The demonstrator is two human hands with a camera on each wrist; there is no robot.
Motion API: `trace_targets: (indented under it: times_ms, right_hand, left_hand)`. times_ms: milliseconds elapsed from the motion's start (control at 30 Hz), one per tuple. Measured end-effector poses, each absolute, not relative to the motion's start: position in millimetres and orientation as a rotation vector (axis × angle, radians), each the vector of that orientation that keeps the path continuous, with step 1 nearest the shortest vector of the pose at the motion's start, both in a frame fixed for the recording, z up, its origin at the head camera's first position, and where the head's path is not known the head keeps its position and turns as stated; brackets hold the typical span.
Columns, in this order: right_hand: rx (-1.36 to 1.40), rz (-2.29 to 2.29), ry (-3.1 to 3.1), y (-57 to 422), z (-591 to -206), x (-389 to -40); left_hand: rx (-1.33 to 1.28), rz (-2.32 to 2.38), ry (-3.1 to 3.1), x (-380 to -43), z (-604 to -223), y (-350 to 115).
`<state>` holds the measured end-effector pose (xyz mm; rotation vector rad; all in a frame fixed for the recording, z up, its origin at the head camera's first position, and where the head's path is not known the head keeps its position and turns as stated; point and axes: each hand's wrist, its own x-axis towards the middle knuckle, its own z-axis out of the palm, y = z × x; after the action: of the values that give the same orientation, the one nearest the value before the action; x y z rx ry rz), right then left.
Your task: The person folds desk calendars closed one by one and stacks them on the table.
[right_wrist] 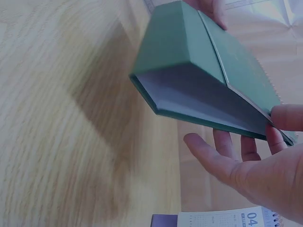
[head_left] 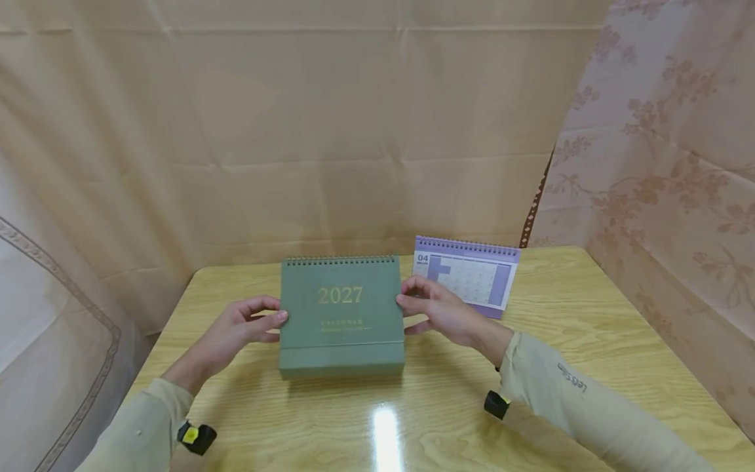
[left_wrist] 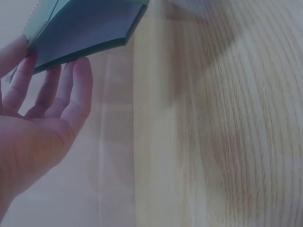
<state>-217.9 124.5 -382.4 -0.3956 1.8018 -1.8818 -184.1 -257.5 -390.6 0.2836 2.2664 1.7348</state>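
a beige cloth backdrop point(head_left: 354, 131) hangs behind a wood-grain table point(head_left: 590, 367); a floral cloth point(head_left: 678, 164) covers the right side. the green calendar point(head_left: 342, 328) is positioned at the centre, between both hands, raised clear of the table, wire binding point(head_left: 341, 260) uppermost. its cover reads "2027" and "calendar"; the finer line beneath is illegible.

left hand point(head_left: 236, 331): pinches the left edge, thumb at the front, fingers behind. right hand point(head_left: 439, 308): pinches the right edge in the same manner. in the head view the calendar conceals the fingertips behind it; the wrist views show fingers against the rear panel.

the purple calendar point(head_left: 474, 278) stands behind, to the right. its lower left portion is obscured by the right hand; "04" is readable, the small print is not. the right wrist view cuts it off at the lower edge.
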Motion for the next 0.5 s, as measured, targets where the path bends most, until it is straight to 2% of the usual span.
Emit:
trace_targets:
  times_ms: [233,500]
  right_hand:
    - [-0.449,-1.878,1.794,124.9,-377.7,-220.0]
    - [-0.387,-1.891,1.785,124.0,-381.3,-221.5]
  left_hand:
    - [0.257,1.782,2.229,-184.4,-390.1,-255.3]
    - [0.235,1.782,2.193,-181.0,-390.6,-249.5]
